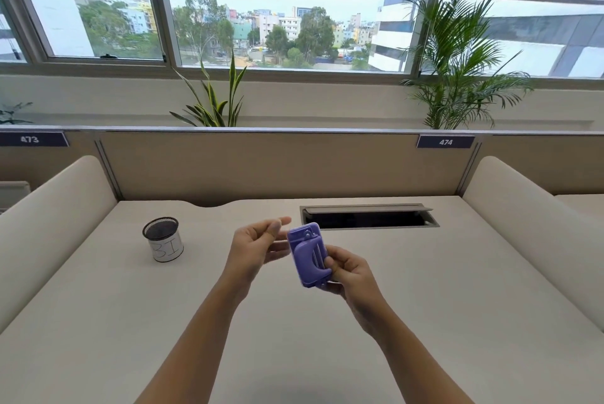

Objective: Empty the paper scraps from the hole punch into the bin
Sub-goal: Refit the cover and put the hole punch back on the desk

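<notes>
Fingers (330, 264) of our right hand (348, 273) pinch one purple hole punch (309, 255), held upright above the desk (457, 289), near frame centre. Our left hand (258, 243): spread loosely, palm toward the punch at its 9 o'clock, holding nothing, just beside it. Bin (162, 239): one mesh cup with paper label, standing on the desk at 9 o'clock, well apart from both hands.

One purple hole punch (309, 255). One mesh bin (162, 239) with a paper label. Two hands: left hand (255, 245), right hand (348, 273). One tabletop (457, 273) with one cable slot (369, 216). Two potted plants (215, 99) (464, 53). Two number plates (31, 139) (445, 141).
</notes>
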Action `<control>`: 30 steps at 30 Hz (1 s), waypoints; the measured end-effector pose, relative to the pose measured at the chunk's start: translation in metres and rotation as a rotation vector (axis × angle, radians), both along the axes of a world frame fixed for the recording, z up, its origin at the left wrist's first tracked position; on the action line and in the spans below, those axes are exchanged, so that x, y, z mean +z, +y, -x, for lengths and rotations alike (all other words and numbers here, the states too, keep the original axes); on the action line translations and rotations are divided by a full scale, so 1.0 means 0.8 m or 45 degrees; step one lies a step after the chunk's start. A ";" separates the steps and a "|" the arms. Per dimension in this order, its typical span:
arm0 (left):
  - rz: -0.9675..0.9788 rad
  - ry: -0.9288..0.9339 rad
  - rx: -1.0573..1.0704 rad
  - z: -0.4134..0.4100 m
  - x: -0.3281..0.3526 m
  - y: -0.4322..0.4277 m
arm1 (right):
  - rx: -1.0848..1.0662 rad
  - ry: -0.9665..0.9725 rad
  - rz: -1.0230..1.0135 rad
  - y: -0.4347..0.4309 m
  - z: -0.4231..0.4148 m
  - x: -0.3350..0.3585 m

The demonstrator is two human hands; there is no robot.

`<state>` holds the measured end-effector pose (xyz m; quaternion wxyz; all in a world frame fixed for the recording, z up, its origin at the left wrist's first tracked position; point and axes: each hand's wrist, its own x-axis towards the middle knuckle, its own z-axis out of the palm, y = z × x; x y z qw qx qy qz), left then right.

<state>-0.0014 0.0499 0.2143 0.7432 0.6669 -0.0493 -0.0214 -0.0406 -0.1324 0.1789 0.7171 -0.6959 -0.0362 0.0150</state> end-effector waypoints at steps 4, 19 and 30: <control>-0.019 -0.011 -0.100 0.007 -0.002 -0.006 | 0.000 -0.007 -0.031 0.001 0.001 0.003; -0.082 -0.170 0.242 0.000 -0.004 -0.027 | -0.013 0.041 -0.052 0.003 -0.006 0.008; -0.138 0.110 -0.075 0.007 -0.012 -0.025 | -0.069 0.213 -0.382 0.006 -0.010 -0.002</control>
